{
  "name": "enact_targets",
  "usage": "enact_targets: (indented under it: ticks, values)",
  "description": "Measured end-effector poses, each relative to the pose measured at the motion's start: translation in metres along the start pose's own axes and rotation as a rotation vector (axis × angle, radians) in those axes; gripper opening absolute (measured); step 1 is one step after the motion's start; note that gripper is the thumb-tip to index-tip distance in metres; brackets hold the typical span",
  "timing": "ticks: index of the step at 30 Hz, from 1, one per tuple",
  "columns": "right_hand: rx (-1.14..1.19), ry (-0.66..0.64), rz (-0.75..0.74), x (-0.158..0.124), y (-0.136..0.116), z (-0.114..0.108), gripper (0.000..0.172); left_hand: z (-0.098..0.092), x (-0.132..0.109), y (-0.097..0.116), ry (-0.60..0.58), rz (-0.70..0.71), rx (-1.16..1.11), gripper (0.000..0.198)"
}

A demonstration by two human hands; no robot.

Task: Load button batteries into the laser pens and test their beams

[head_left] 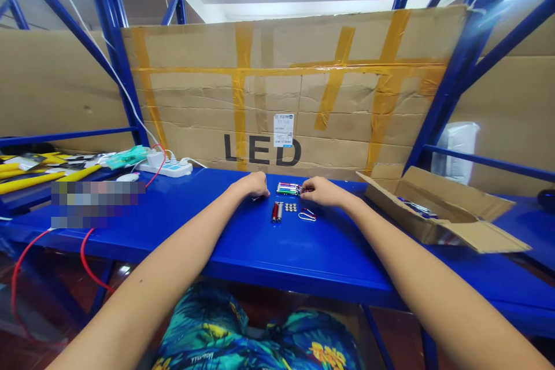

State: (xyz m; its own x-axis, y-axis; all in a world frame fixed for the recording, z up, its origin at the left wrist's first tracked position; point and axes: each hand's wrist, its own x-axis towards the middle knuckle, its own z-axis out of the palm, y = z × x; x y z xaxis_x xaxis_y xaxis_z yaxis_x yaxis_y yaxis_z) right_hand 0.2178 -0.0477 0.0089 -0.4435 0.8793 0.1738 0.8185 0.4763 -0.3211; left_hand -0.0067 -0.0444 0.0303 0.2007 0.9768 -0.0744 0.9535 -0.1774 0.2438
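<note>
My left hand [255,185] rests on the blue table with its fingers curled in. A small dark shiny bit shows under it, too hidden to name. My right hand [323,191] pinches at the right end of a row of small coloured metal tubes [288,188], lying side by side. What its fingertips hold is mostly covered. Nearer to me, a red tube [274,212] and a silver tube [280,212] stand or lie together; I cannot tell which. Beside them are several small round silver button cells [291,207] in rows and a red and silver carabiner clip [307,215].
An open cardboard box [416,208] with metallic things inside stands at the right. A white power strip [167,166] with cables is at the back left, near yellow-handled things [78,174]. A large taped cardboard sheet [195,110] walls the back, between blue rack posts.
</note>
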Motion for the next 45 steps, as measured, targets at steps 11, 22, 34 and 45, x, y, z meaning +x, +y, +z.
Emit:
enact_targets:
  ticks: [11,22,34,45]
  values:
    - [-0.01,-0.041,-0.013,-0.001,0.003,0.002,0.018,0.001,0.003,-0.002,-0.022,-0.04,-0.037,0.015]
    - [-0.034,-0.037,-0.019,-0.003,0.0,-0.001,0.017,-0.002,0.006,-0.008,-0.069,-0.051,-0.149,0.014]
    - [-0.044,-0.043,-0.029,-0.003,-0.001,0.0,0.017,0.0,-0.004,-0.003,-0.348,-0.023,-0.427,0.01]
    - [-0.047,-0.049,-0.031,-0.003,0.001,0.001,0.017,0.0,-0.013,0.005,-0.378,-0.01,-0.444,0.011]
